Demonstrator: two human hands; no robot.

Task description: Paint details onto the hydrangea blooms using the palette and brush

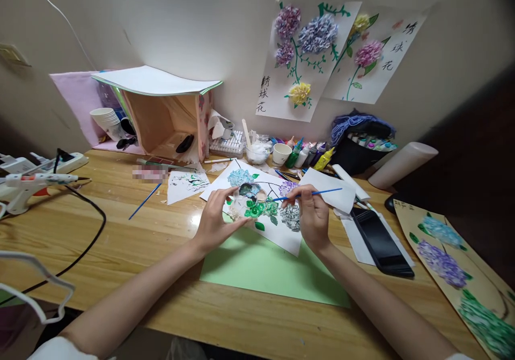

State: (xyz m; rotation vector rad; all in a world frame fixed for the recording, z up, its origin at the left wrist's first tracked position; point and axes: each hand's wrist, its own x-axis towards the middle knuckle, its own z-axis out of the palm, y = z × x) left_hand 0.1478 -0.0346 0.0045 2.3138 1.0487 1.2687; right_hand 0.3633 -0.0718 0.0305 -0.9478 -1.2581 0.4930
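Note:
My left hand point(217, 215) grips a round paint palette point(251, 192) by its edge, thumb below and fingers above. Dark, pinkish and bright green paint lies in its wells. In my right hand point(311, 218) is a slim blue paintbrush point(328, 191), its tip pointing left into the green side of the palette. Beneath both hands lies a white sheet point(287, 240) with raised blue, purple and grey flower clusters and green leaves. Part of that picture is hidden by the palette and my hands. A light green sheet point(273, 279) lies under it.
Paint bottles point(322, 159), a paper cup point(281, 154) and a plastic bowl point(257, 151) line the wall. A phone point(382, 242) lies at right beside a flower picture point(446, 263). At left are a glue gun point(36, 180), its black cord and another blue brush point(145, 201).

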